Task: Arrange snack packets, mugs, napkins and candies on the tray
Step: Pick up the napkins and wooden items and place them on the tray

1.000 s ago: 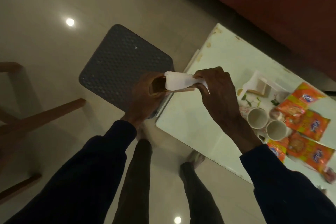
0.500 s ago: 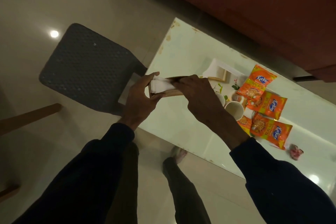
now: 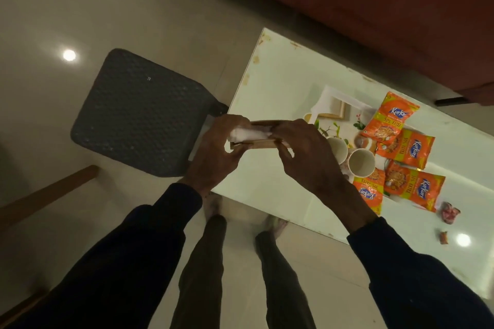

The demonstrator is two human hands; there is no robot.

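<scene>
Person stands at the corner of the pale surface [image 3: 280, 83], both hands raised above its near-left edge. The left hand [image 3: 213, 152] grips the left end of a wooden holder [image 3: 256, 144], fingers curled under it. The right hand [image 3: 307, 155] grips the right end, fingers curled over it. A white folded napkin [image 3: 248, 134] lies in the holder, long axis left-right, same as the holder.

A floral tray [image 3: 357, 120] carries two mugs [image 3: 361, 162], upright, mouths up, both empty and touching. Four orange snack packets [image 3: 406, 148] lie flat just right of the mugs; tray edge unclear there. Two candies [image 3: 450, 212] sit on the surface beyond the packets. A grey stool [image 3: 139, 112] is on the left.
</scene>
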